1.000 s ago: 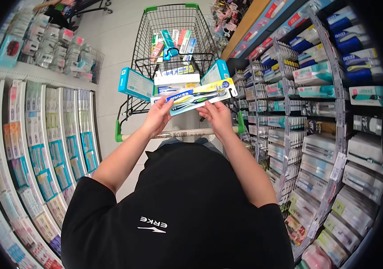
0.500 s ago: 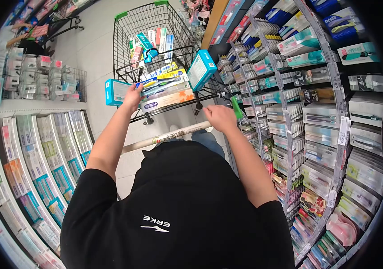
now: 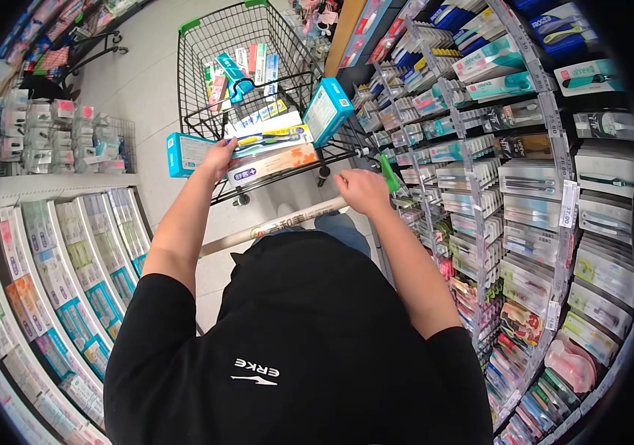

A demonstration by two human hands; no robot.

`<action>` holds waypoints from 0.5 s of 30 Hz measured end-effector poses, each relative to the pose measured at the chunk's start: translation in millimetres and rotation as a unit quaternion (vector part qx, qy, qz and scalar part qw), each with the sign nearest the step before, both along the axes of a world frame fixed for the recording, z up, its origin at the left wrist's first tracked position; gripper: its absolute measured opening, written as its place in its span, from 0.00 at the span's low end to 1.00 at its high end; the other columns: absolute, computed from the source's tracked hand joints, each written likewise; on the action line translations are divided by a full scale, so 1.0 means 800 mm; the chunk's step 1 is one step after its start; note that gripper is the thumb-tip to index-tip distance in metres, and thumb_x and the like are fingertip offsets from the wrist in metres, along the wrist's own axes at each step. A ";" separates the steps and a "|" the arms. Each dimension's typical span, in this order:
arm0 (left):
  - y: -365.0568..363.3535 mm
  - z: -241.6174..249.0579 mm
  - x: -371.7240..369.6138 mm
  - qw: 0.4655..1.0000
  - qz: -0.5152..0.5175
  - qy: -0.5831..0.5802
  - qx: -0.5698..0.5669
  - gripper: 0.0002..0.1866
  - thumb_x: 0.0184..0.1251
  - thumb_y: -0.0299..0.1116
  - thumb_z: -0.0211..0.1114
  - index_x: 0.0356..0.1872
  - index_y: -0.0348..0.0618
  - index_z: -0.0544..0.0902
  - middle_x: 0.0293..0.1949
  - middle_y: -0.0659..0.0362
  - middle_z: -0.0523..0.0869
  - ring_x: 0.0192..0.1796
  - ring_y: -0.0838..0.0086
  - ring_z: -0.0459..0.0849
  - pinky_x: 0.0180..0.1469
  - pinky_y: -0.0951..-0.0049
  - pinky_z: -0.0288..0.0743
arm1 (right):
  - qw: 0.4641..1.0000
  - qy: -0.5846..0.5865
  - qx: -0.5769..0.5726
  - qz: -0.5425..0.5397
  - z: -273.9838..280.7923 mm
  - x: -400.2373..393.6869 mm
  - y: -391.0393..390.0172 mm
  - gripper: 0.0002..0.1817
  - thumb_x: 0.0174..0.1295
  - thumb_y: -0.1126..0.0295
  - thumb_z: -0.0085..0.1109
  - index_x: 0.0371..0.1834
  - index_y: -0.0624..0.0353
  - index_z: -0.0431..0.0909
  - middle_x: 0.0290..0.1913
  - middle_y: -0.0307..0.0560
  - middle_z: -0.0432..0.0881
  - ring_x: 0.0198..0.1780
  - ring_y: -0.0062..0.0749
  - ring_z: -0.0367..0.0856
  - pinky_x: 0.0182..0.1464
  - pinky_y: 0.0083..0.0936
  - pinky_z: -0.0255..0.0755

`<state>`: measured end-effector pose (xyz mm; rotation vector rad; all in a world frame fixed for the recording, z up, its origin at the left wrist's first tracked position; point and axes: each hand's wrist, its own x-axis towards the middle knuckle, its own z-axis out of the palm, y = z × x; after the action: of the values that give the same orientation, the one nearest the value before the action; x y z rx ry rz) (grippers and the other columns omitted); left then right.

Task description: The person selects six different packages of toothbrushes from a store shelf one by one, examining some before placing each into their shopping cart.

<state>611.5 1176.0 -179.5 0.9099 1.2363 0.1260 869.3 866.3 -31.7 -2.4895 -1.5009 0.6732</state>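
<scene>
My left hand (image 3: 218, 159) is closed on the left end of a toothbrush pack (image 3: 269, 139) with yellow and blue on it, in the cart's near section. Just below that pack lies a white box with orange flowers (image 3: 276, 163). Teal boxes stand on either side, one at the left (image 3: 187, 154) and one at the right (image 3: 328, 111). My right hand (image 3: 361, 190) is wrapped round the right end of the cart's push bar (image 3: 280, 222), beside its green end piece (image 3: 389, 174).
The black wire cart (image 3: 183, 81) holds several toothpaste boxes (image 3: 258, 63) further in. Toothbrush racks (image 3: 528, 178) rise close on the right. Low shelves of boxed goods (image 3: 57, 274) line the left, below a wire basket of packs (image 3: 65, 137). Another cart (image 3: 98, 52) is at the upper left.
The cart and shelves have shifted slightly left in view. The toothbrush pack at my left hand shows a little lower and flatter over the things beneath. My right hand stays on the bar.
</scene>
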 end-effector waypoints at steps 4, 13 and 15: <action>0.004 -0.020 -0.006 1.000 -0.002 0.008 0.020 0.23 0.84 0.53 0.63 0.67 0.50 0.79 0.55 0.64 0.86 0.51 0.76 0.82 0.48 0.74 0.80 | 1.000 -0.005 0.025 0.004 0.000 -0.001 -0.002 0.21 0.75 0.51 0.55 0.33 0.54 0.86 0.37 0.52 0.90 0.42 0.56 0.89 0.45 0.53 0.81; -0.011 -0.011 -0.009 0.967 -0.104 0.147 0.181 0.29 0.76 0.56 0.72 0.61 0.40 0.80 0.44 0.56 0.88 0.42 0.73 0.83 0.43 0.68 0.81 | 0.999 -0.009 0.035 0.005 -0.003 -0.003 -0.002 0.21 0.75 0.51 0.55 0.32 0.54 0.85 0.36 0.52 0.90 0.41 0.56 0.89 0.44 0.54 0.80; -0.011 -0.015 -0.011 0.972 -0.088 0.108 0.188 0.32 0.75 0.58 0.71 0.62 0.38 0.82 0.47 0.52 0.90 0.46 0.68 0.86 0.50 0.64 0.82 | 0.999 -0.010 0.030 0.006 0.000 -0.003 -0.001 0.21 0.75 0.51 0.55 0.32 0.54 0.85 0.35 0.52 0.90 0.41 0.56 0.89 0.44 0.54 0.80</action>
<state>602.4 1167.5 -191.6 1.3888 1.3507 0.1246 867.0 865.3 -31.4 -2.4522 -1.5204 0.5966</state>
